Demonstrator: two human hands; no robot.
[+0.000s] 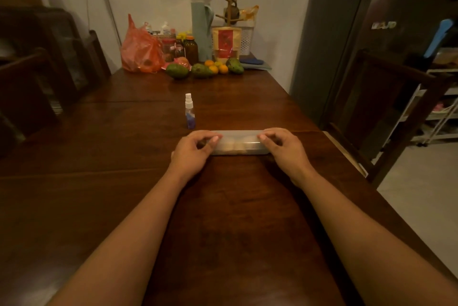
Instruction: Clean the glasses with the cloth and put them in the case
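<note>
A translucent grey case (239, 142) is laid lengthwise across the dark wooden worktop (223, 206), closed as far as can be told. Pale rounded shapes can be made out through the lid, but it's too blurry to say whether the glasses are inside. Each end of the case is gripped by a hand: the left hand (192, 150) is curled over the left end with fingertips on the top, and the right hand (282, 147) is clamped on the right end the same way. Both forearms are stretched out over the worktop. A small spray bottle (189, 112) with blue liquid is stood upright just behind the case, near its left end. Further back, some fruit (202, 70), an orange plastic bag (140, 49) and a few jars are crowded against the wall.
</note>
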